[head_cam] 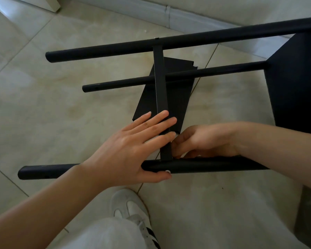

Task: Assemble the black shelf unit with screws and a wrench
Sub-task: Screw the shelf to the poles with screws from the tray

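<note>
Both hands are working at lower centre of the frame. Left hand (133,146) is lying flat, fingers straight, across the crossbar (161,90), its thumb pressing the near pole (196,166) beside a small pale screw (167,171). Right hand (205,141) is curling its fingers beside the crossbar's lower end; whether it is pinching anything cannot be told. Shelf unit (294,87) is lying on its side across the tiled floor (43,105).

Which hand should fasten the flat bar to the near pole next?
Probably the right hand: its curled fingers are already at the joint where the crossbar meets the near pole. The left hand lies flat, steadying both.
</note>
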